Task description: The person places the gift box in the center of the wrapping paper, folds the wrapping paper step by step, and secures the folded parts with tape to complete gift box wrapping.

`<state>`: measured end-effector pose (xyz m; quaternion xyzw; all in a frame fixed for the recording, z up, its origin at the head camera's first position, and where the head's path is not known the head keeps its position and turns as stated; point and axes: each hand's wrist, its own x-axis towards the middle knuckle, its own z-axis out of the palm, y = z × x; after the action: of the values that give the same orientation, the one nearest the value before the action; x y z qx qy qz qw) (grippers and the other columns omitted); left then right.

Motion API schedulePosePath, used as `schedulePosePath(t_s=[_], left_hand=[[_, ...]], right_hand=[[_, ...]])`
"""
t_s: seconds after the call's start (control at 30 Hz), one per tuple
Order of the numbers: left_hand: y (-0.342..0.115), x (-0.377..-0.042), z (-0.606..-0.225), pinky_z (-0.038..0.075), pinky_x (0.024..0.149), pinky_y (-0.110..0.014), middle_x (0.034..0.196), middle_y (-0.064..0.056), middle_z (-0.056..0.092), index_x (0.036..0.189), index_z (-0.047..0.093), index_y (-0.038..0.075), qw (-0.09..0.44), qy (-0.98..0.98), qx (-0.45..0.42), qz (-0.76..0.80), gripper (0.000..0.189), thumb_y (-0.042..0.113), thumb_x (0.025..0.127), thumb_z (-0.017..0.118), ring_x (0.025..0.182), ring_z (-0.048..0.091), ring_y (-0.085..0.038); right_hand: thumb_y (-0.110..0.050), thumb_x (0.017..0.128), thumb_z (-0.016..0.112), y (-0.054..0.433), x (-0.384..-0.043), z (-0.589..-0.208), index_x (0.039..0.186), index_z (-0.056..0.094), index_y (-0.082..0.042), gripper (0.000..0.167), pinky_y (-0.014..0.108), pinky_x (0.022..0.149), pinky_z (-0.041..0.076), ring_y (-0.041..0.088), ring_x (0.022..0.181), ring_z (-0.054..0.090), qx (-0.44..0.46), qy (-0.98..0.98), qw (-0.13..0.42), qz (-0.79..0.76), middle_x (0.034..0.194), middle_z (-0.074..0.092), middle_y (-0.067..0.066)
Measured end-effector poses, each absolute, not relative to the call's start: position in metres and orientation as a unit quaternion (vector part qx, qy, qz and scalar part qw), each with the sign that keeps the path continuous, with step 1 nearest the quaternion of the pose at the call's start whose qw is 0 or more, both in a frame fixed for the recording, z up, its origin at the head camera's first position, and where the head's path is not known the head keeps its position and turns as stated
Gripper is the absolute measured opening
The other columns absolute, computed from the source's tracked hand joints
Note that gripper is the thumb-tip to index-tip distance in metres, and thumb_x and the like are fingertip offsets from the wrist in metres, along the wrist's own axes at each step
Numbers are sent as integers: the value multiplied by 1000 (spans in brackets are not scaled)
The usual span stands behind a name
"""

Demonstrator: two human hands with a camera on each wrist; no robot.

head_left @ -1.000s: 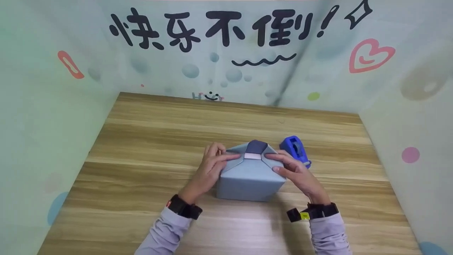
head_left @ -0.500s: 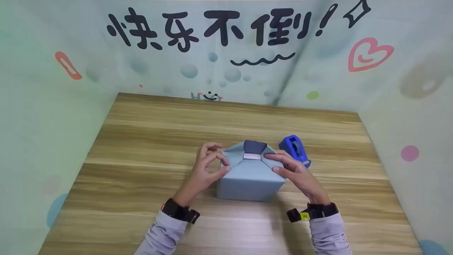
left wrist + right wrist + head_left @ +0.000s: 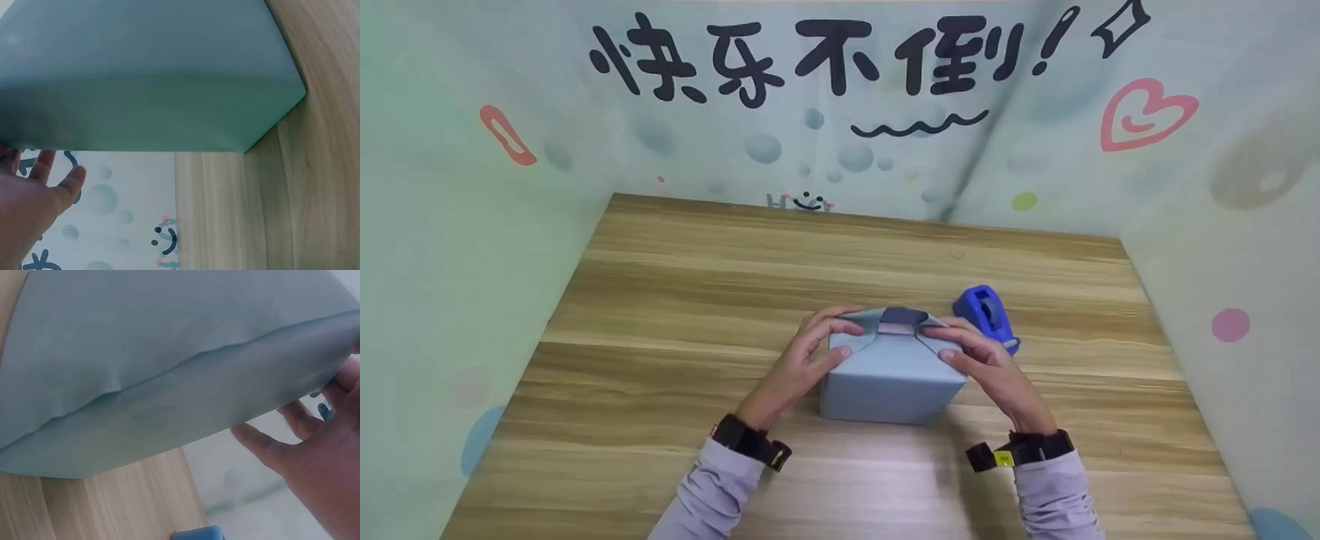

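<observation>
A box wrapped in light grey-blue paper (image 3: 894, 390) stands on the table with its folded end facing up. On top, folded paper flaps slant inward around a pale strip (image 3: 897, 328), with a dark blue flap (image 3: 905, 315) behind it. My left hand (image 3: 802, 360) holds the box's upper left corner, its bent fingers on the left flap and its thumb near the front. At the upper right corner, my right hand (image 3: 990, 367) grips the paper, index finger on the right flap and thumb toward the front. A paper seam (image 3: 185, 360) runs along the side in the right wrist view.
A blue tape dispenser (image 3: 987, 319) stands just behind the right hand. Printed cloth walls (image 3: 840, 150) enclose the wooden table (image 3: 675, 300) at the back and both sides.
My left hand first draws back from the top, pinching near the left edge, then comes over the left flap again. The dark flap now lies lower. The right hand keeps its place.
</observation>
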<state>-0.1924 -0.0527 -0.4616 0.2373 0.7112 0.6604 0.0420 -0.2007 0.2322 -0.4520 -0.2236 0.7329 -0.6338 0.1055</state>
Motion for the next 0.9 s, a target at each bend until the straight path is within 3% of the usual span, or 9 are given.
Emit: schedulePosePath(t_s=[0.17,0.27,0.4,0.5,0.73,0.9], left_hand=[[-51,-192,-465,22,109,-46,135,-1,50,112,62,8,-6,715,242,656,22,10,90,57,128,33,-17],[-51,-194,-476,24,108,-45,130,3,55,109,65,14,-46,723,241,646,22,11,87,62,126,36,-15],[-50,-193,-479,27,106,-45,123,-1,60,101,69,12,-101,724,243,637,19,6,83,66,123,40,-21],[-49,-192,-479,28,105,-47,118,-7,63,92,68,9,-129,721,251,633,11,4,82,67,120,43,-26],[-53,-192,-472,30,106,-43,117,3,63,80,64,13,-134,762,276,571,6,14,86,65,123,43,-20],[-58,-189,-463,34,109,-39,110,1,66,88,68,9,-218,795,359,438,9,15,89,62,119,52,-17]], right_hand=[[-4,92,53,231,-198,-458,117,60,5,27,22,101,36,16,126,43,-212,728,72,-648,129,52,7],[-3,91,54,229,-197,-462,112,62,4,23,23,101,36,17,124,45,-207,713,56,-667,126,55,6],[2,91,52,226,-196,-465,106,59,3,17,27,104,34,22,123,48,-220,678,43,-700,121,59,8],[4,90,51,225,-196,-465,110,55,4,20,28,106,32,22,122,49,-229,664,37,-711,117,62,9],[3,91,51,228,-195,-463,115,59,7,26,25,102,35,18,119,49,-245,694,25,-677,118,61,10],[5,91,49,229,-195,-461,109,63,7,23,27,102,36,22,119,49,-271,702,21,-658,120,58,15]])
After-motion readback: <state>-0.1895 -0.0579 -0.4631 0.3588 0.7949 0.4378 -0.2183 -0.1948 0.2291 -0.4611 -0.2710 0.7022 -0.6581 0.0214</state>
